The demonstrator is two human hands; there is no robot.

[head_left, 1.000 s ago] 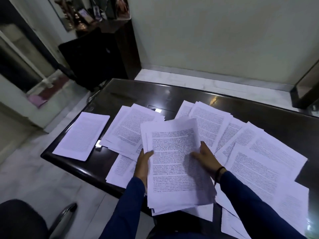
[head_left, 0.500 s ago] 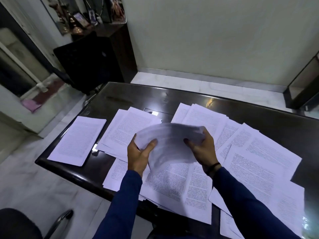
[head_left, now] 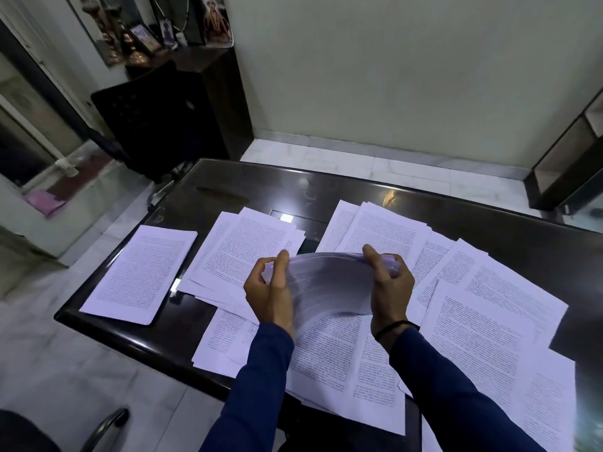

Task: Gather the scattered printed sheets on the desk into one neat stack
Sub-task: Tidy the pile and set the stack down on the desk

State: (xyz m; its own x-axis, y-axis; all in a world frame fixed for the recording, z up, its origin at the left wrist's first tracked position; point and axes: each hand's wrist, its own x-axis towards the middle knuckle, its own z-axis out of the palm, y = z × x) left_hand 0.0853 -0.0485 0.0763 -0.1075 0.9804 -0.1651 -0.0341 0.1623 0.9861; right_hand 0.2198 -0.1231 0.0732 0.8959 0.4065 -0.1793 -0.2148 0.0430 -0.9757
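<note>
A thick bundle of printed sheets [head_left: 329,282] arches between my hands above the dark desk [head_left: 359,197], its top edge bowed upward and blurred. My left hand [head_left: 269,295] grips its left edge, thumb and fingers curled round the paper. My right hand [head_left: 390,285] grips the right edge the same way. Beneath the bundle lie several loose sheets [head_left: 346,363] at the desk's near edge. One separate sheet [head_left: 140,275] lies far left, a fanned pile [head_left: 241,252] beside it, another pile [head_left: 381,233] behind my right hand, and overlapping sheets [head_left: 496,324] cover the right side.
A black office chair [head_left: 163,122] stands beyond the desk's left corner, before a dark cabinet [head_left: 208,70] with framed pictures. Another chair's armrest [head_left: 104,429] shows at bottom left. A shelf unit [head_left: 567,158] stands at right. The desk's far strip is glossy with a light reflection [head_left: 286,218].
The bundle, held flat with its text facing me a second ago, has been lifted and bent into an arch. Both hands shifted up to its side edges. The view tilted slightly.
</note>
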